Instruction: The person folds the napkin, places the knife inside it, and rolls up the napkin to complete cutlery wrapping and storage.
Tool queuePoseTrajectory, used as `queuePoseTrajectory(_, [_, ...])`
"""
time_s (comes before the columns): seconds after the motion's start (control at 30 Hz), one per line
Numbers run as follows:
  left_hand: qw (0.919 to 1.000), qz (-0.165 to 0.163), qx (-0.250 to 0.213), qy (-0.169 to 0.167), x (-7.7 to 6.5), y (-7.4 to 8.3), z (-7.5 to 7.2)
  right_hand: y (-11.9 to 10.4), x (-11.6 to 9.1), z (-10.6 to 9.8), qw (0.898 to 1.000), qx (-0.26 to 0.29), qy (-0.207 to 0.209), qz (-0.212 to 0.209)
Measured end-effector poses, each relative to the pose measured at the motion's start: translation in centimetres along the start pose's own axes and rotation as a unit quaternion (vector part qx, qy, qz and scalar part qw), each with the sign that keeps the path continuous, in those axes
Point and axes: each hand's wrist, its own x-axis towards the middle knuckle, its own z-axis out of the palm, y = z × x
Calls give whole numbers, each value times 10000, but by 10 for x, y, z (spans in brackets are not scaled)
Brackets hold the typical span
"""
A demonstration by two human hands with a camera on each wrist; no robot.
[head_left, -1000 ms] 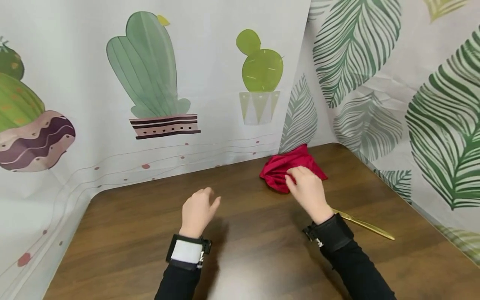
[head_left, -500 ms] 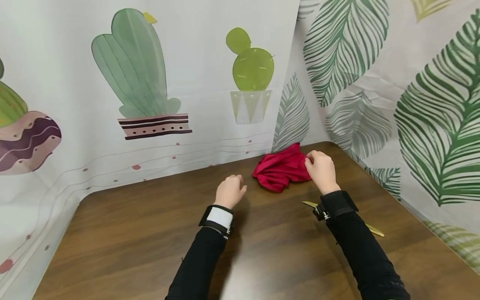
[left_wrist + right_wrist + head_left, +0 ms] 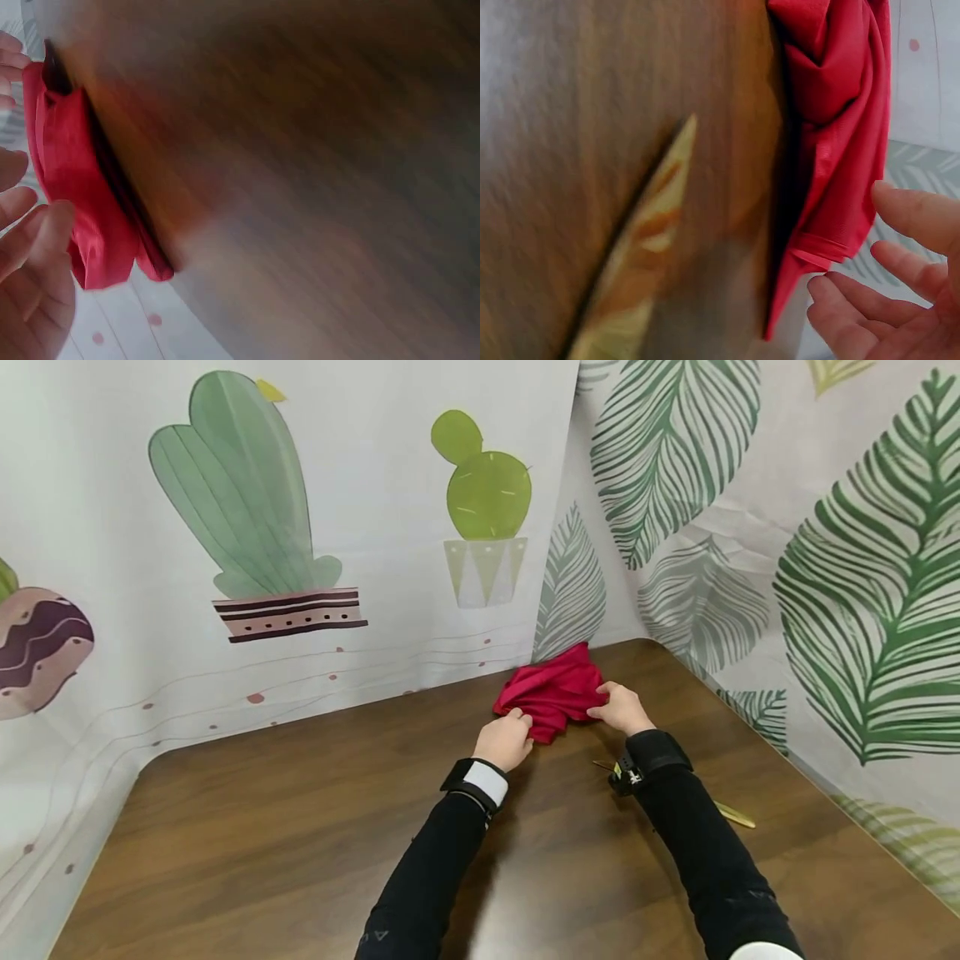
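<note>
A crumpled red cloth (image 3: 551,689) lies at the back edge of the wooden table. My left hand (image 3: 504,742) is at its near left side, the fingers loosely bent. In the left wrist view, the fingertips (image 3: 60,217) overlap the cloth (image 3: 79,172), with no grip to be seen; contact is unclear. At the cloth's right end is my right hand (image 3: 621,708), thumb and fingers spread apart. The right wrist view has its fingers (image 3: 911,214) beside the cloth's edge (image 3: 832,180), holding nothing. A gold knife (image 3: 735,815) lies partly hidden beneath the right forearm.
The knife's pointed blade (image 3: 649,247) lies on the wood near the cloth in the right wrist view. The brown table (image 3: 300,810) meets a cactus-print curtain (image 3: 390,527) at the back and a leaf-print curtain (image 3: 840,568) on the right.
My left hand has moved right and forward to the cloth. The right hand went from above the cloth to its right end. The head view has shifted slightly right.
</note>
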Motion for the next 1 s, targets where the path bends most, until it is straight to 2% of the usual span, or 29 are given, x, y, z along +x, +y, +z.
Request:
queuePoseTrajectory(0.1, [9999,-17,87,-146,0,2,3,18,14,14,9993,254,-245,-127])
queuePoseTrajectory(0.17, [9994,-19,144,-312,-1,2,6,21,16,20,9988,318,-348,-145])
queuePoseTrajectory(0.27, [9985,24,173,-519,-3,1,11,15,9,24,9985,438,-296,-161])
queuePoseTrajectory(0.3, [9982,38,182,-577,-4,0,13,4,2,21,9986,399,-346,19])
queuePoseTrajectory(0.4, [9975,32,135,-696,-6,-2,14,-6,-8,18,9992,373,-128,-77])
queuePoseTrajectory(0.53, [9969,-18,10,-784,-10,-7,6,-17,-15,12,9990,262,179,-303])
queuePoseTrajectory(0.67, [9981,-48,-122,-601,-15,-17,-4,-26,-16,2,9965,445,431,-555])
queuePoseTrajectory(0.83, [9995,-170,-270,-73,-26,-39,-15,-41,-16,-8,9922,796,502,-811])
queuePoseTrajectory(1.0, [9977,-373,-302,489,-45,-66,-29,-58,-21,-17,9851,1068,662,-1171])
